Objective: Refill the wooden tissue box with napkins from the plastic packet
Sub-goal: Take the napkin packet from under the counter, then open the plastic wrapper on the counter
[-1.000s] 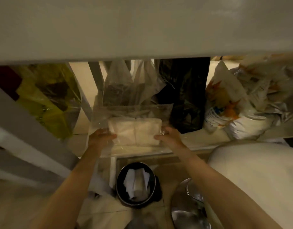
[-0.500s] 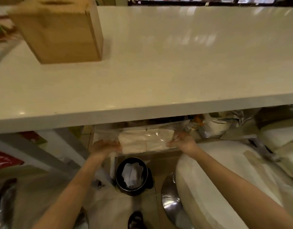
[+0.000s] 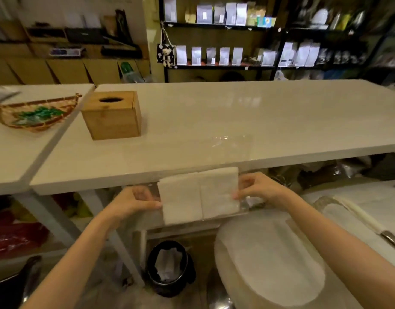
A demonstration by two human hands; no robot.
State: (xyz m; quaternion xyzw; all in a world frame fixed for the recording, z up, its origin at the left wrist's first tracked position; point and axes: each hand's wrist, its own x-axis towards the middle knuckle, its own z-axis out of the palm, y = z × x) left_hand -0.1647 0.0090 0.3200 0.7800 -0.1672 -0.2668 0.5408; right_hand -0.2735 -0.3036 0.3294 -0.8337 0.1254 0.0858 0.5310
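Note:
A clear plastic packet of white napkins hangs in the air just in front of the white counter's front edge. My left hand grips its left end and my right hand grips its right end. The packet's empty transparent top reaches up over the counter. The wooden tissue box, with an oval slot in its lid, stands upright on the counter to the far left of the packet.
A woven basket with green items sits on the adjoining table at left. Below are a black waste bin and a white round stool. Shelves of pouches line the back wall.
Both hands have lifted the packet from the shelf under the counter up to the counter's edge. The view has risen from the under-counter shelf to the counter top and the room.

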